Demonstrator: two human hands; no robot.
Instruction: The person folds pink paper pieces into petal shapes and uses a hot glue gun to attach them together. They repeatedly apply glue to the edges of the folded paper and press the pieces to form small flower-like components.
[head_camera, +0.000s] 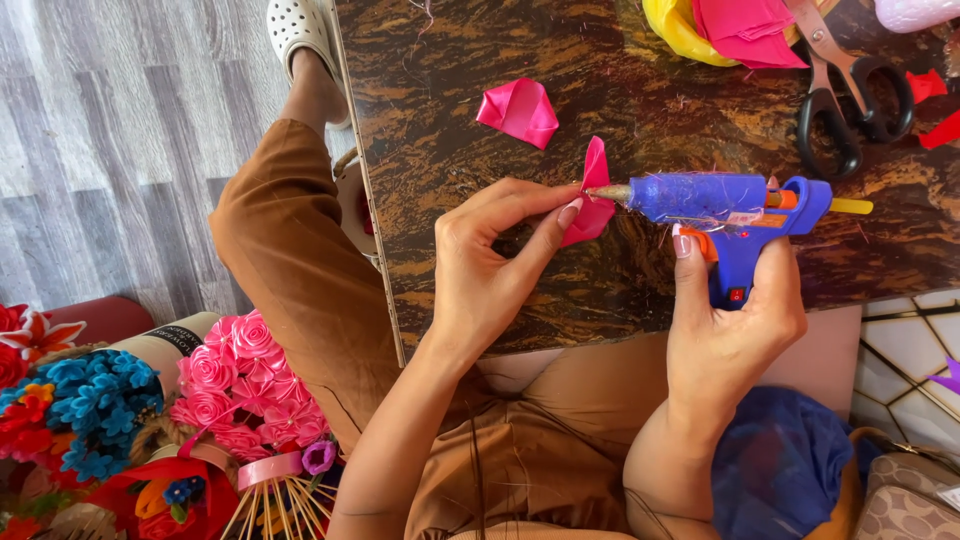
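Left hand (490, 265) pinched folded shiny pink ribbon petal (592, 208). Right hand (735, 315) gripped blue glue gun (735, 215), tip touching petal.

Bare tabletop (480, 60) left of folded pink ribbon (518, 111); scissors (845, 95) crowding far right.
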